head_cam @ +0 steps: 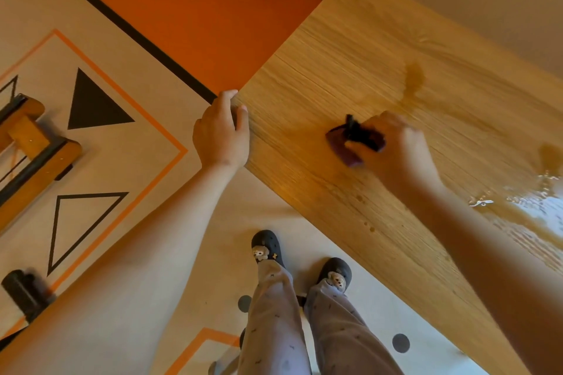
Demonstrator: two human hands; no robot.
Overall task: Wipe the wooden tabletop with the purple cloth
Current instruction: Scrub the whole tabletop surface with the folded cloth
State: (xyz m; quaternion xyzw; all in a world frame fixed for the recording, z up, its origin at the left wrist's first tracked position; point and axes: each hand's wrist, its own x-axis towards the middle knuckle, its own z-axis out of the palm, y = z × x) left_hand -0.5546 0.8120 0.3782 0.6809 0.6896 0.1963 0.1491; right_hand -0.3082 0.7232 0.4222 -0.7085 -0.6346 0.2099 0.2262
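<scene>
2 bare hands are on the wooden tabletop (335, 64), which fills the right half of the frame from the upper centre down to the lower right. At the centre of the frame the left hand (221, 134) clasps the table's corner, fingers curled over the edge and thumb lying on the wood. Right of centre, the right hand (399, 149) is blurred; its thumb and fingers are clamped on the bunched purple cloth (350, 146) and press it against the wood. That cloth sits on the tabletop well apart from the left hand, with dark folds sticking out at the hand's upper left.

A shiny wet patch (533, 207) spreads at the right edge of the frame, and a darker damp streak (414, 79) shows above the right hand.

At the lower centre stand 2 dark clogs (265, 248) with bear charms, below pale patterned trousers (274, 329). On the left, the beige floor mat (146, 70) carries orange lines and 2 triangles, 1 solid black (91, 106) and 1 outlined. An orange band (182, 9) crosses the top, and a wooden frame (33, 155) sits at the left edge.
</scene>
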